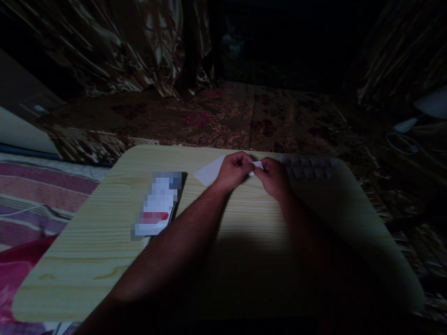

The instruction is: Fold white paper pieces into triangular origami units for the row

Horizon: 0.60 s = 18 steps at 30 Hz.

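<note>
We see dim light; beyond the wooden table [104, 265] lie floral carpet [226, 116] and shiny drapes [122, 46], left of it striped bedding [35, 200].

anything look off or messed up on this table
Nothing stands out. The left hand and right hand pinch a white paper near the table's far edge; a phone lies flat beside them.

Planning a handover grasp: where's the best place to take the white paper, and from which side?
Its free left end, from the left. The paper lies about flat on the table; that end sticks out bare past the left hand, while the other end is pinched between it and the right hand. Flat, so probably lift a corner first.
</note>
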{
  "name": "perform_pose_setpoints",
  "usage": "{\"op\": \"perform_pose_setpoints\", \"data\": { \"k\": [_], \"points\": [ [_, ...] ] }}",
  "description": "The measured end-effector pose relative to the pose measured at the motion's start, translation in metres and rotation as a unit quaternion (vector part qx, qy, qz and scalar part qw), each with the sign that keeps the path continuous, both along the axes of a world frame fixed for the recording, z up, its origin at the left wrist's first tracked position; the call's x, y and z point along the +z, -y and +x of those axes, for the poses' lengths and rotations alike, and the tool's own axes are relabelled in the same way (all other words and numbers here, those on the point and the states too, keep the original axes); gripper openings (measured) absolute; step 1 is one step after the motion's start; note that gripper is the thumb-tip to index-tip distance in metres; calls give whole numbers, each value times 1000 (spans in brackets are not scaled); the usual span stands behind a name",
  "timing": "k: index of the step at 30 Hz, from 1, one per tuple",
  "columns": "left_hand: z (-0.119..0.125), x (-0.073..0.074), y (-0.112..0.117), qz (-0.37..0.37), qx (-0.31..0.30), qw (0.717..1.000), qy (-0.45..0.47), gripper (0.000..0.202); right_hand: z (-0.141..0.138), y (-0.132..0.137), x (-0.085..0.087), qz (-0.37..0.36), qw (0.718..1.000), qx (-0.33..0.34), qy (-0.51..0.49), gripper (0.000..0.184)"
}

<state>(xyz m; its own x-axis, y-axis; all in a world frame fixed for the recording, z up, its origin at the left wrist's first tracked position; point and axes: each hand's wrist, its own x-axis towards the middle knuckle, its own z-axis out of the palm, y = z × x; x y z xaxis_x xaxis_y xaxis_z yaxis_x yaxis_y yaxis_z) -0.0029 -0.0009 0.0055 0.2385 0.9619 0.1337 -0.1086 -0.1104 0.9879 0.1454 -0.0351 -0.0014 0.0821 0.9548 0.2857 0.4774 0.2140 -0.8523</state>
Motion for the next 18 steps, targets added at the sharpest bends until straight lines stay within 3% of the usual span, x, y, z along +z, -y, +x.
{"op": "perform_pose_setpoints", "data": {
  "k": [8, 13, 18],
  "points": [
    [0, 0, 0, 7, 26, 999, -21, 26, 0, 2, 4, -14, 1000, -10, 12, 13],
    [-1, -3, -3, 4, 4, 1000, 1, 16, 2, 0, 4, -15, 999, -37, -3, 14],
    [-1, -7, -2, 28, 1, 999, -33, 14, 2, -2, 2, -5, 999, -32, -29, 15]
  ]
}}
